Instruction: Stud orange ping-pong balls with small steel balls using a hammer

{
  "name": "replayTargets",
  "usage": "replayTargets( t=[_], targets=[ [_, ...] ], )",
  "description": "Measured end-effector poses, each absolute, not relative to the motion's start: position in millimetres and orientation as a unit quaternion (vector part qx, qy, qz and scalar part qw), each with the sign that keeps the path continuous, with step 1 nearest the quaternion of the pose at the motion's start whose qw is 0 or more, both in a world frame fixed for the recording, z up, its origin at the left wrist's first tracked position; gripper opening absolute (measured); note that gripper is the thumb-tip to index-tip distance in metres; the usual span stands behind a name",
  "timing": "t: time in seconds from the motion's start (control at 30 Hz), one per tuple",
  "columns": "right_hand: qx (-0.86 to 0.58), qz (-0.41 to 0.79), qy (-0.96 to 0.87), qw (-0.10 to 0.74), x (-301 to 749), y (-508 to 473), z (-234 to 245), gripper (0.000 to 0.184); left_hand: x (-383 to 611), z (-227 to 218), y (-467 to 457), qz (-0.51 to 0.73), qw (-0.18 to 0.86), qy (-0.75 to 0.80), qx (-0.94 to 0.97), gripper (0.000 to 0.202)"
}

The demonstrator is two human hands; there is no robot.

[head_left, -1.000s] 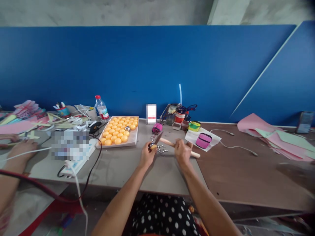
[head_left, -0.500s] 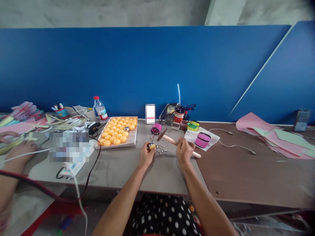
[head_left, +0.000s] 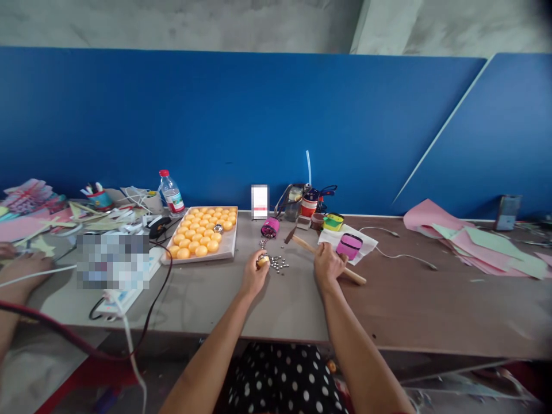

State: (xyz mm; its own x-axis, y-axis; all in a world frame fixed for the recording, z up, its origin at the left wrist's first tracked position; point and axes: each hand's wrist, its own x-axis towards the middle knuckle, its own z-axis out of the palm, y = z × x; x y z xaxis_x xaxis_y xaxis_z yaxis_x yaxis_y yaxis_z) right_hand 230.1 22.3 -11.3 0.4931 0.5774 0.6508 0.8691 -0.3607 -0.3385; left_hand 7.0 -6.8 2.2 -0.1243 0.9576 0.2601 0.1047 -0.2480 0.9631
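My left hand [head_left: 254, 275] is closed round a small orange ball [head_left: 263, 260], held just above the grey table [head_left: 207, 299]. Several small silver beads [head_left: 279, 264] lie scattered right of that ball. My right hand [head_left: 328, 265] grips the wooden handle of a small hammer [head_left: 310, 248], whose dark head points up and left, away from the ball. A white tray [head_left: 230, 244] filled with several orange balls sits to the left of my hands. A pink cup [head_left: 269, 227] of beads stands behind the scattered ones.
A water bottle [head_left: 171, 192], pots and cups [head_left: 308, 206], and a pink pouch [head_left: 348, 245] on white paper line the back by the blue wall. Pink and green paper sheets [head_left: 478, 241] lie far right. Another person's hand [head_left: 21, 270], cables and a power strip [head_left: 125, 287] are on the left.
The hammer head has swung up and to the right, away from the ball in my left hand, where it rested a second ago. The view shifted slightly right.
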Motion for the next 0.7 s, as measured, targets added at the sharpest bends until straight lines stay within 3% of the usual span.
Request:
replayTargets(
  t=[0.2, 0.7],
  targets=[
    [-0.802, -0.190, -0.466, 0.322, 231.3, 23.3, -13.9, 0.034, 7.9, 6.3, -8.9, 0.540, 0.397, 0.481, 0.566, 0.028],
    [-0.822, -0.166, -0.468, 0.280, 230.2, 23.0, -12.1, 0.031, 7.9, 2.8, -5.5, 0.553, 0.465, 0.464, 0.512, 0.051]
  ],
)
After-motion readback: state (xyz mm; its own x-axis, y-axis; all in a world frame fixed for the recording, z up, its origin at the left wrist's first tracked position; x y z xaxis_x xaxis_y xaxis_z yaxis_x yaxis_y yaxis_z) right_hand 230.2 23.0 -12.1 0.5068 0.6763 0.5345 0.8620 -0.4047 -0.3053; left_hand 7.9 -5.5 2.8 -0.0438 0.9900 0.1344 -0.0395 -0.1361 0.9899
